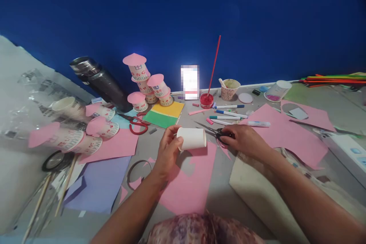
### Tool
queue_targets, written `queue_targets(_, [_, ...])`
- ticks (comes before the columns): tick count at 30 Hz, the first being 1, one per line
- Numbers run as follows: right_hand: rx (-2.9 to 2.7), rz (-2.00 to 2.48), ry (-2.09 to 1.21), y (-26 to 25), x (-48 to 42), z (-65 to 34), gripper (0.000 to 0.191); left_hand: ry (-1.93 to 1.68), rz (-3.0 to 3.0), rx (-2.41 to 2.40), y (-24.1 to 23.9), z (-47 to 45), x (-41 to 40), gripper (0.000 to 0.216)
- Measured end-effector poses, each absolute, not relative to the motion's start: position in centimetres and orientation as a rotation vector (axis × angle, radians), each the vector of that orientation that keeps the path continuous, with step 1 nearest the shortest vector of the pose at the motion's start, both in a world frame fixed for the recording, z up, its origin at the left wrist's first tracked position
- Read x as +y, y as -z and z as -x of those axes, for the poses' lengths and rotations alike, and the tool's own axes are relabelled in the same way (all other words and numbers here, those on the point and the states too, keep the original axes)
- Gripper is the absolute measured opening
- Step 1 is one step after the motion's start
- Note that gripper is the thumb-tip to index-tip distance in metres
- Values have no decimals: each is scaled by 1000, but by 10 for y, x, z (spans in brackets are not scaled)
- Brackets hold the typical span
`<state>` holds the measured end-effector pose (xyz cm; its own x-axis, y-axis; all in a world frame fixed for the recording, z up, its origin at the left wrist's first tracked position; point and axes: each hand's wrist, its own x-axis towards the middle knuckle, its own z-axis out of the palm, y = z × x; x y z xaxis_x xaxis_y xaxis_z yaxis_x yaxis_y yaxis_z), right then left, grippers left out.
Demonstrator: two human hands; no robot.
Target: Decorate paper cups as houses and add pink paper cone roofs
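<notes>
My left hand (168,150) grips a plain white paper cup (192,138) lying on its side, just above a cut sheet of pink paper (191,183). To its right, my right hand (246,140) rests over the black handles of a pair of scissors (212,129) lying on the table, its fingers curled onto them. The blades point left toward the cup. My right forearm lies across a whitish foam block (254,190).
Decorated paper cups with pink lids (143,78) are stacked at the back; more lie at the left (71,137). Red scissors (137,125), a dark flask (100,80), a red paint pot with brush (206,100), several markers (228,113), pink, purple, yellow and green sheets surround the hands.
</notes>
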<state>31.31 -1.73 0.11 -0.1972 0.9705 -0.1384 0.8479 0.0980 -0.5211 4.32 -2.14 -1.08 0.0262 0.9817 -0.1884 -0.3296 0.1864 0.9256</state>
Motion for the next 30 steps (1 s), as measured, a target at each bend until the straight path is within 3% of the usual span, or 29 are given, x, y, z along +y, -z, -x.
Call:
queue_targets(10, [-2156,1810,-644,1,-20,-306,23,-1065,-483,832,19,-47,-25,48])
queue_targets(19, [-2204,1877,-616,3,-19,-306,23,-1157,-522,764,12,-44,-26,48])
queue_targets(30, [-2399,2015,-485,-10,-25,-294,29,-846,-440,486,15,-33,-27,84])
